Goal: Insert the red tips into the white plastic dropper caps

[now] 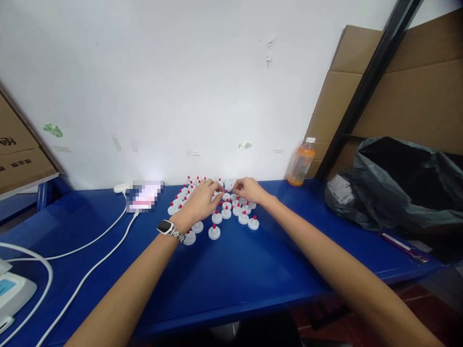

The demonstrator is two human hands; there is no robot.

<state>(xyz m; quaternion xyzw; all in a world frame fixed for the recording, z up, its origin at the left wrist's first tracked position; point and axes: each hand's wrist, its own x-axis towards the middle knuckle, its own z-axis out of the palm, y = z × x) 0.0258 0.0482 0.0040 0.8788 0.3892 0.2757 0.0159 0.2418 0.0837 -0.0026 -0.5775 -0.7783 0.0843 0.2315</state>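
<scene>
Left hand point(201, 200) and right hand point(249, 189) both curl loosely over the cluster of small white plastic caps with red nozzle tips point(226, 212) on the blue worktop point(253, 270), fingertips pinching 1 between them. Light, rigid, probably slippery pieces; the round base seems the surest place to grip.

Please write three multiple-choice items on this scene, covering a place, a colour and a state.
1. Where is the bottle?
A. against the wall, right of the caps
B. inside the black bag
C. beside the watch

2. What colour are the tips of the white caps?
A. green
B. red
C. black

3. How are the caps standing?
A. in a heap
B. upside down
C. upright, tips up

Answers: 1 A, it stands at the table's back edge; 2 B, every tip is red; 3 C, the tips point up.
</scene>
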